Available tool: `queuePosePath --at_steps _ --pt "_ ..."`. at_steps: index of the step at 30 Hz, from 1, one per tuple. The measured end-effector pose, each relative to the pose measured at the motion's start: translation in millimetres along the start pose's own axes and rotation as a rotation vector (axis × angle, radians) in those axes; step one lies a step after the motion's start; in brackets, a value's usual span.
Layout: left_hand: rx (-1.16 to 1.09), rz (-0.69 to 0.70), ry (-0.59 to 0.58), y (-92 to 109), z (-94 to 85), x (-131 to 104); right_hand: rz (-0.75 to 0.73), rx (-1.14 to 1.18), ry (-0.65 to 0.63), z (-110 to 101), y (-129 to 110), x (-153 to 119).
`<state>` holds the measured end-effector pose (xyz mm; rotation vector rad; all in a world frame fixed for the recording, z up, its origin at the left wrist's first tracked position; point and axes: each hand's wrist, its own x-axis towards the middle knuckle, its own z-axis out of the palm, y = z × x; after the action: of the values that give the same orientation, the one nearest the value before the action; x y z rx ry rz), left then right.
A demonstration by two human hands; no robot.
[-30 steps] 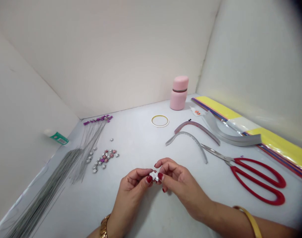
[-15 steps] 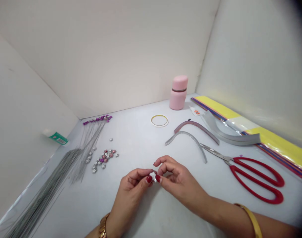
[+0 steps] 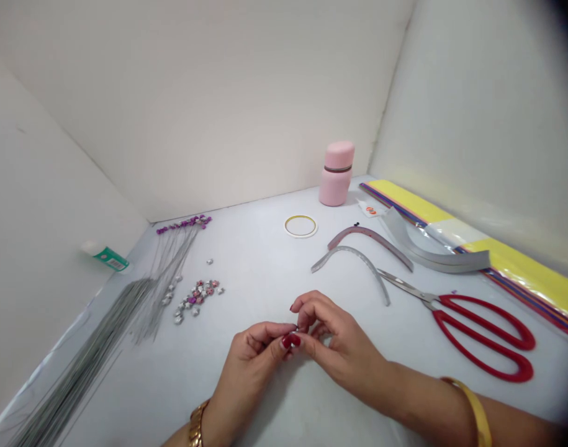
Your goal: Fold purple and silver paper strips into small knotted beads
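Note:
At the front middle of the table, my left hand [image 3: 260,354] and my right hand [image 3: 333,335] meet, thumb tips side by side. Both are closed in a pinch on one small silver paper star, now almost wholly hidden by the fingers. To the left lies a loose pile of little folded stars [image 3: 197,296], silver, pink and purple. Beyond it, purple stars [image 3: 184,225] top thin wire stems [image 3: 172,267].
A bundle of grey wires [image 3: 92,354] runs along the left. On the right lie red-handled scissors [image 3: 451,310], curved paper strips [image 3: 362,257], a glue tube [image 3: 370,210] and packs of coloured paper [image 3: 455,230]. Farther back are a tape ring [image 3: 301,226] and a pink flask [image 3: 336,177].
My thumbs have come together over the silver star, which showed between them before and is now mostly covered. Both hands stay in about the same place.

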<state>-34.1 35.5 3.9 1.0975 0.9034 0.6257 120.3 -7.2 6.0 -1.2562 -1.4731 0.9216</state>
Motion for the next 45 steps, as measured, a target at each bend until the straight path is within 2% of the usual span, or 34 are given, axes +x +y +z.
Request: queuePosePath --at_steps 5,11,17,23,30,35,45 --pt "-0.004 0.033 0.093 -0.6 0.2 0.3 0.063 0.041 0.006 1.5 -0.4 0.7" --pt "-0.030 0.042 0.100 1.1 1.1 0.2 0.197 0.105 -0.021 1.1 2.0 1.8" --pt "-0.031 0.039 0.080 -0.2 0.3 0.1 0.198 0.144 -0.048 2.0 7.2 0.1" --pt "-0.060 0.048 0.006 2.9 3.2 -0.8 0.214 0.270 -0.052 3.7 4.8 1.2" --pt "-0.206 -0.026 0.116 -0.5 2.5 0.5 0.261 0.388 -0.097 3.7 4.9 2.2" --pt "-0.285 -0.055 0.078 -0.5 2.4 2.9 0.305 0.421 -0.107 3.8 7.7 3.4" --pt "-0.170 -0.013 0.050 -1.4 2.9 0.3 0.319 0.481 -0.116 6.3 6.4 1.0"
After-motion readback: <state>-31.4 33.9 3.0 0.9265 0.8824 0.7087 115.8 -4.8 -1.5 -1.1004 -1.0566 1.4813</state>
